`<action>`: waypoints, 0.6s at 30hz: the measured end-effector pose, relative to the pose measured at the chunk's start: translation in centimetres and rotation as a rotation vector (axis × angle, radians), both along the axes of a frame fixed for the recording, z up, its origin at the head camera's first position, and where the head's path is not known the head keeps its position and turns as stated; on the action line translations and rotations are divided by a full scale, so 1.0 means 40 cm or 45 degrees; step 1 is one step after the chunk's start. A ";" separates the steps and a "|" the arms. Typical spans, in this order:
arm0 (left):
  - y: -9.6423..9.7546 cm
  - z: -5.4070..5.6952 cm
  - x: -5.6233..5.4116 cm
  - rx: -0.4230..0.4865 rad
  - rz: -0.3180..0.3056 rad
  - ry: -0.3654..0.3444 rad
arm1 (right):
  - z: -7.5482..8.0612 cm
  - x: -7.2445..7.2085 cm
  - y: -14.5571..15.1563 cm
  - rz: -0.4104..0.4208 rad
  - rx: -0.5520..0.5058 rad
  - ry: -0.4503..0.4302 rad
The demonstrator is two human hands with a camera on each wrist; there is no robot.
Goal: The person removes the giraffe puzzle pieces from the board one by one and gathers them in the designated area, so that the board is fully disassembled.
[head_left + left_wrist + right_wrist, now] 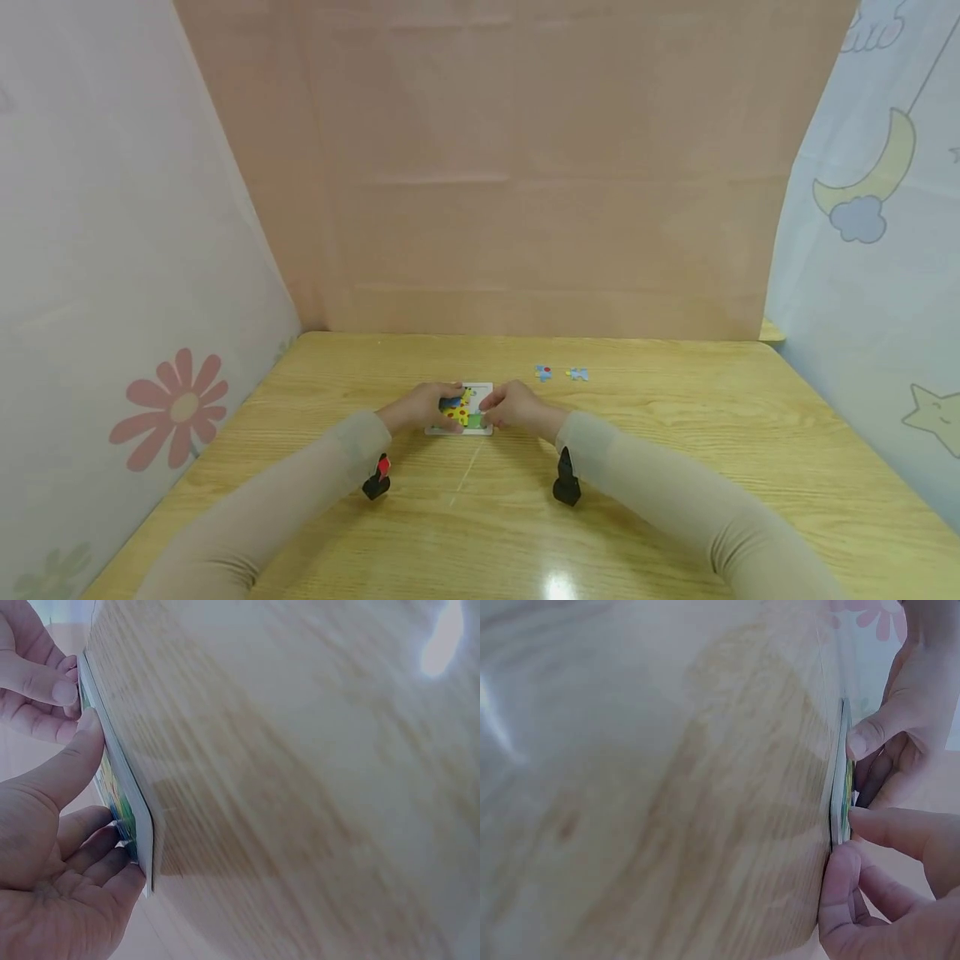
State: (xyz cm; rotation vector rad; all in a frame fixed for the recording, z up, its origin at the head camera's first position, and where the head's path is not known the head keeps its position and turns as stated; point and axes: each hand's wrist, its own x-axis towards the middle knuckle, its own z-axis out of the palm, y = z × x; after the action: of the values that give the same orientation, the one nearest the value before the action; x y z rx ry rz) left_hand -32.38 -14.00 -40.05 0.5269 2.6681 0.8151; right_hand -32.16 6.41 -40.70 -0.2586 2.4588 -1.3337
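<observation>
A small white-framed jigsaw board (480, 432) with a yellow, red-spotted giraffe picture lies flat on the table. My left hand (423, 407) spans its left part, thumb at the near edge and fingers toward the far side. In the left wrist view, the other left fingers (124, 877) curl at the board's left end. Beneath that hand a dark blue patch shows on the picture. At the board's right edge is my right hand (517, 406), thumb and curled fingers touching it. Whether those fingertips pinch a piece is hidden.
Two loose light-blue jigsaw pieces, one with a red spot (543, 373) and one with a yellow tip (577, 374), lie beyond the right hand on the wooden table (675, 433). A tan backdrop (517, 167) stands behind, with printed cloth walls on both sides.
</observation>
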 end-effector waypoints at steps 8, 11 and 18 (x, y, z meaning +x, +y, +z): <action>0.000 -0.002 0.001 0.008 -0.001 -0.006 | -0.006 -0.004 -0.001 -0.002 -0.014 0.020; -0.001 -0.004 -0.001 0.013 -0.007 0.000 | -0.007 -0.005 -0.002 -0.008 -0.026 0.018; 0.000 -0.006 -0.004 0.007 -0.025 0.012 | -0.010 -0.004 -0.006 -0.035 -0.056 0.024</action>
State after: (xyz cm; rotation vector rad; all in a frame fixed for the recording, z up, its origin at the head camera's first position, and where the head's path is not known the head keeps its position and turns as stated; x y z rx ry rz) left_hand -32.55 -14.00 -40.29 0.5583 2.6657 0.8166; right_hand -32.31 6.17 -41.11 -0.2497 2.4591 -1.4039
